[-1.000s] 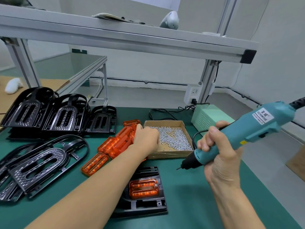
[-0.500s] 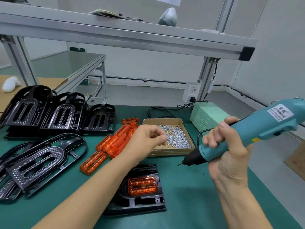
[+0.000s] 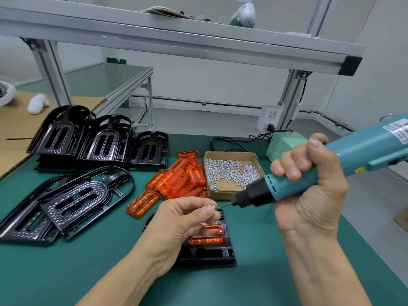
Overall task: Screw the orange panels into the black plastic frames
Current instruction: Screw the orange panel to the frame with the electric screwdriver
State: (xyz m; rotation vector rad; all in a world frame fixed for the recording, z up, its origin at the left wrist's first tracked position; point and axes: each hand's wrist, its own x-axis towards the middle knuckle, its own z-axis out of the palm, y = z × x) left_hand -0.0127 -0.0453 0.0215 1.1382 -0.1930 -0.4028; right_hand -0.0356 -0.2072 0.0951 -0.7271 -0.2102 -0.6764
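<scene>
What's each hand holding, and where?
Right hand grips the electric screwdriver round its lower barrel. Left hand pinches a small screw at its fingertips.

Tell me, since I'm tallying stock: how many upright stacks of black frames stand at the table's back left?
3, side by side: left stack, middle stack, right stack. More frames lie flat in front; how many each stack holds is hidden.

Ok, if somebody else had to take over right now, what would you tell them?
Left hand: pinches a small screw at its fingertips, above the frame.
Right hand: grips the teal screwdriver, bit tip close to that screw.
Black frame lies on the green mat, an orange panel seated in it; one screw looks placed at its right end.
Left: load this screw on the bit and drive it. Spare panels, screw box and more frames wait behind.
</scene>
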